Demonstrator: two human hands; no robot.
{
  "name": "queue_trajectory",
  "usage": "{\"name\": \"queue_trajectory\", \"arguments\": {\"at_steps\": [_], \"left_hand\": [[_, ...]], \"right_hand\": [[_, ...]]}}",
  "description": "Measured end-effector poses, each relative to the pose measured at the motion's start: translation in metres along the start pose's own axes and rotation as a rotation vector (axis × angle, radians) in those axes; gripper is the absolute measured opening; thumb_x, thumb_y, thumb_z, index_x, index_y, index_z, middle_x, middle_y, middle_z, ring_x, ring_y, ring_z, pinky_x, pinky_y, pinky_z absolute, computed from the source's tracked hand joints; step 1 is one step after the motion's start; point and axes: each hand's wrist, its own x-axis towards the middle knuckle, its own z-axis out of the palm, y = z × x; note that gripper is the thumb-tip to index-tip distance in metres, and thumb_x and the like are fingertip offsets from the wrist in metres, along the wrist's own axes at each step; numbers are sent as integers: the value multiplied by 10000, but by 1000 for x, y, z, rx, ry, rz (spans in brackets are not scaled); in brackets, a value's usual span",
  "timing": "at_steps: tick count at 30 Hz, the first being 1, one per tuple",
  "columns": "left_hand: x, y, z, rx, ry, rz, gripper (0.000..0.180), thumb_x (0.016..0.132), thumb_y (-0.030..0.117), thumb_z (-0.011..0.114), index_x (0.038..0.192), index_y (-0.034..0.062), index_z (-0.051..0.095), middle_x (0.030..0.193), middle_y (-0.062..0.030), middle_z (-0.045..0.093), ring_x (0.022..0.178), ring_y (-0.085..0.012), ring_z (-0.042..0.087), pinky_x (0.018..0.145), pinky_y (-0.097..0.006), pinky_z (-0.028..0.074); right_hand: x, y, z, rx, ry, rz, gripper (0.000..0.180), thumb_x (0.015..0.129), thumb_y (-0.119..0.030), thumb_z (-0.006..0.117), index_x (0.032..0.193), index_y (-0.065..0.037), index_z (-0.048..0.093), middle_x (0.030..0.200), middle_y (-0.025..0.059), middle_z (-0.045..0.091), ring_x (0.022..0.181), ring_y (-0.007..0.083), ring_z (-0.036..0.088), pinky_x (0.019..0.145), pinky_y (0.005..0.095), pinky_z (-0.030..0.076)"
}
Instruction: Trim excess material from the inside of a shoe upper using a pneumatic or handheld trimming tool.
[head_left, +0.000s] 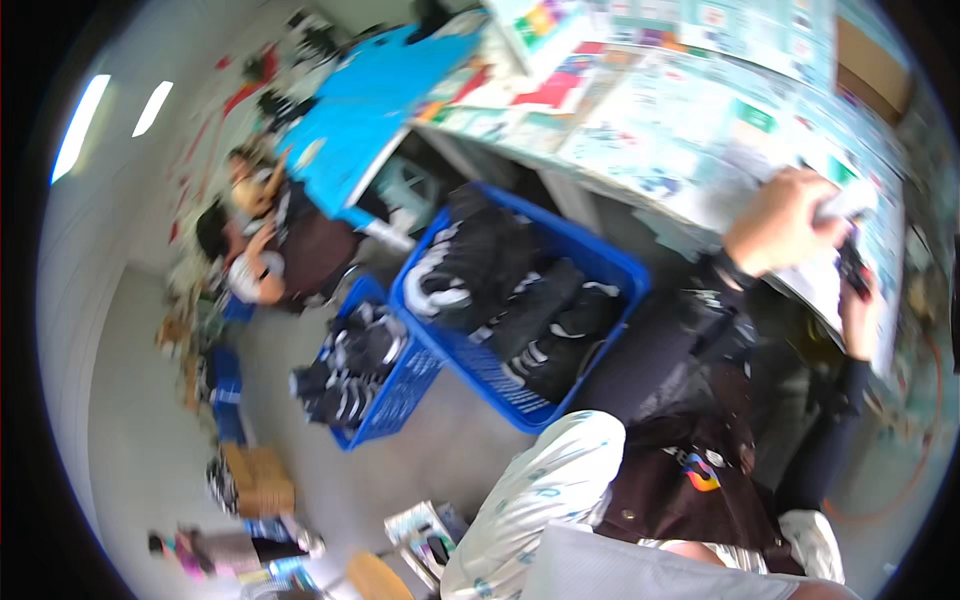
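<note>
The left hand (780, 228) closes around a pale piece (848, 203) above the paper-covered table (640, 125), likely steadying it. The right hand (861, 318) grips a dark object (851, 266) beside it, too blurred to identify. A blue basket (478, 378) stands near, probably for easy reach.

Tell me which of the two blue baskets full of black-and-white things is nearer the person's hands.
The right-hand, larger-looking basket, closer to the left hand; the smaller-looking basket stands farther left.

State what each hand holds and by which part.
Left hand: a pale object, part unclear. Right hand: apparently a dark object, by its near end. Blur hides what they are.
</note>
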Motion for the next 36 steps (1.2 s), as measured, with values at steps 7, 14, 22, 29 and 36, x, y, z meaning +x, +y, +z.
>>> {"name": "queue_trajectory", "arguments": {"at_steps": [7,14,22,29,36], "left_hand": [[-3,-5,-36,103,-120,-134,248,933,102,734,1148,-19,712,964,-141,733,791,-207,694,731,-344,562],[9,0,-17,122,-212,-126,308,972,152,722,1220,-28,693,1036,-142,755,842,-161,701,748,-329,572],[7,7,-20,47,-191,-187,321,945,225,758,1126,-32,694,1024,-214,732,858,-356,728,750,-393,566],[6,8,-18,67,-195,-182,322,943,222,759,1138,-27,699,1021,-208,734,846,-340,732,748,-386,566],[6,9,-18,53,-211,-186,329,979,212,738,1208,-21,699,1026,-132,757,830,-159,689,760,-320,553]], "right_hand": [[-16,-29,40,-516,97,-392,182,869,-183,643,995,-102,746,785,161,642,741,310,638,688,429,498],[-27,-65,5,-244,34,-43,245,886,-200,613,1039,-71,755,804,210,702,787,386,702,745,437,546],[-37,-64,8,-369,-123,-17,303,871,-195,625,1110,-56,752,881,253,723,877,416,720,828,471,565],[-38,-63,9,-212,36,-114,133,875,-126,640,910,2,637,695,185,607,649,331,606,675,407,489],[-38,-61,9,-203,59,-117,196,872,-122,623,1010,-8,704,794,265,672,820,452,689,731,456,537]]}}
